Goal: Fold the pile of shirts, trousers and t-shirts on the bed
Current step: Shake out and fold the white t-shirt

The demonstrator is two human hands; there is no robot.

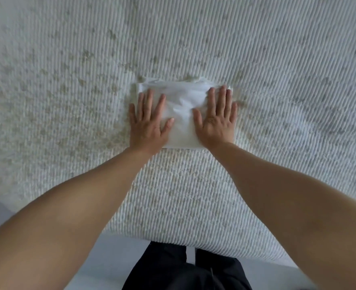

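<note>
Pressing flat, both hands' straight fingers rest on the folded garment: left hand on its left edge, right hand on its right, equally near.

Ribbed off-white bed, folded white garment lying flat on it

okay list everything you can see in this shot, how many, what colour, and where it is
folded garment: one, white, lying flat near the middle of the bed, under both hands
bed cover: one, off-white ribbed weave with tan flecks, filling most of the view
floor: pale grey, along the near edge of the bed
trousers: one pair, black, worn by the person, bottom centre
left hand: one, fingers spread, pressing flat on the garment's left side
right hand: one, fingers spread, pressing flat on the garment's right side
</note>
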